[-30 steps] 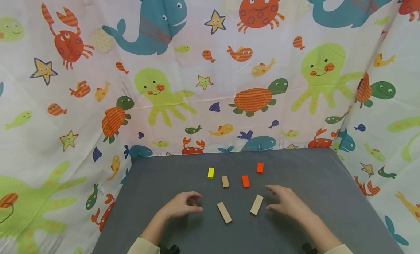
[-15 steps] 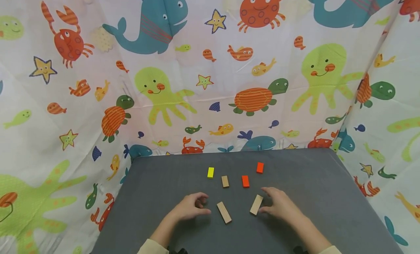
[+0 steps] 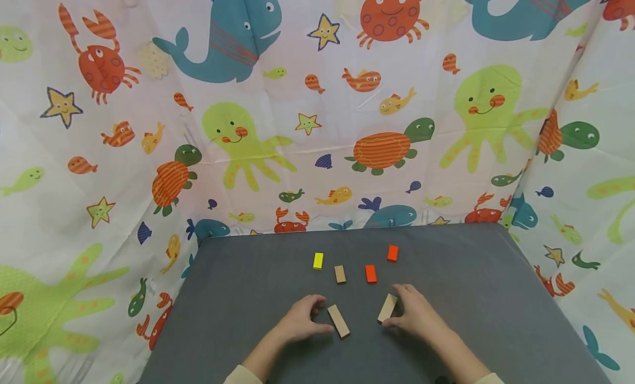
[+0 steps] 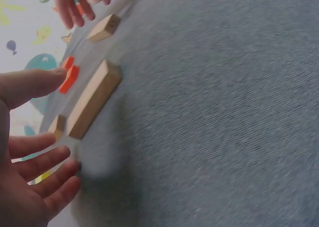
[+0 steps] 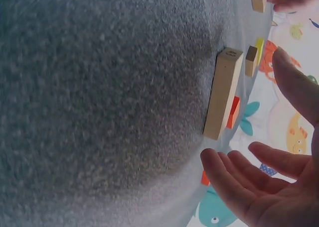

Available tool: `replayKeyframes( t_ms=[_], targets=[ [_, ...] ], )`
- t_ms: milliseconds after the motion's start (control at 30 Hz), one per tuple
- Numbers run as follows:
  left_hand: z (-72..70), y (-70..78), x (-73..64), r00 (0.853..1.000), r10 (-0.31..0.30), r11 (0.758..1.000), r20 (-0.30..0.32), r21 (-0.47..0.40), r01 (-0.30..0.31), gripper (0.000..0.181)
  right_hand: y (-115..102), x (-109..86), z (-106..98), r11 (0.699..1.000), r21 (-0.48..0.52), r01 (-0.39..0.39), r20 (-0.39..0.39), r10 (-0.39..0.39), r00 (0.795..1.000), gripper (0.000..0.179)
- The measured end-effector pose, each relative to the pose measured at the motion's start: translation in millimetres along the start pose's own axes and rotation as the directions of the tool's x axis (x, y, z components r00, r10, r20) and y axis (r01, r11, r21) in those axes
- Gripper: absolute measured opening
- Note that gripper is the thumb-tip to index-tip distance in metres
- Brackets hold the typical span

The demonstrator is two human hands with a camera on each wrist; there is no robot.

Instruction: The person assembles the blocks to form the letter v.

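Observation:
My left hand point(image 3: 301, 319) is just left of a long plain wooden block point(image 3: 339, 321), its thumb and fingers spread apart. In the left wrist view that block point(image 4: 94, 100) lies flat on the grey cloth, with a gap between it and the hand. A second long wooden block point(image 3: 388, 308) lies to the right, tilted the other way. Beside it is my right hand point(image 3: 418, 311), thumb near its lower end and fingers near its upper end. The right wrist view shows this block point(image 5: 223, 93) between the parted thumb and fingers, apparently untouched.
Farther back on the grey-covered table point(image 3: 248, 263) lie a yellow block point(image 3: 318, 261), a short wooden block point(image 3: 339, 274), a red block point(image 3: 371, 274) and another red block point(image 3: 392, 253). A curtain point(image 3: 278, 108) printed with sea animals hangs behind the table and at its sides.
Both hands have moved inward: my left hand rightward to the left long block, my right hand leftward to the right one. The blocks stay where they were.

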State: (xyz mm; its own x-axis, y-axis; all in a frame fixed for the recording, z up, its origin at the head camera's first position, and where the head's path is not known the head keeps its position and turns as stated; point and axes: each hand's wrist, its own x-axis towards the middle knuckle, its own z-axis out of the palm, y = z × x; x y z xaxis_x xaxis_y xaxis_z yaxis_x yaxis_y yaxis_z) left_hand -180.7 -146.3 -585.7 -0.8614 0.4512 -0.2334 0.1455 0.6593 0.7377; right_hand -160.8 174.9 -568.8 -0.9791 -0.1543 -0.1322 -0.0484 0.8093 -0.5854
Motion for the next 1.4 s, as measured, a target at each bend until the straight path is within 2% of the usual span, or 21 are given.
replayKeyframes(
  t_ms=[333,633,933,1100,1400],
  targets=[
    [19.6,3.7,6.8,1.000,-0.022,0.994,-0.005,0.103,0.023,0.077,2.6,0.0,12.3,1.000,0.017,0.001,-0.011,-0.001,1.000,0.098],
    [31.8,5.2,11.3,0.998,-0.042,0.991,-0.048,0.123,0.047,0.087,4.0,0.2,16.1,1.000,-0.001,-0.005,-0.036,0.005,0.999,0.095],
    [36.6,6.5,11.9,0.994,-0.057,0.989,-0.093,0.128,0.069,0.083,4.2,3.0,20.0,0.999,-0.041,-0.009,-0.041,0.007,0.999,0.089],
    [36.7,7.7,11.3,0.993,-0.064,0.990,-0.099,0.121,0.076,0.079,1.6,5.4,20.9,0.998,-0.047,-0.031,-0.041,0.029,0.999,0.086],
    [37.4,13.7,17.5,0.991,-0.082,0.990,-0.108,0.103,0.093,0.075,3.2,4.3,20.9,0.998,-0.065,-0.010,-0.038,0.007,0.999,0.085]
  ],
)
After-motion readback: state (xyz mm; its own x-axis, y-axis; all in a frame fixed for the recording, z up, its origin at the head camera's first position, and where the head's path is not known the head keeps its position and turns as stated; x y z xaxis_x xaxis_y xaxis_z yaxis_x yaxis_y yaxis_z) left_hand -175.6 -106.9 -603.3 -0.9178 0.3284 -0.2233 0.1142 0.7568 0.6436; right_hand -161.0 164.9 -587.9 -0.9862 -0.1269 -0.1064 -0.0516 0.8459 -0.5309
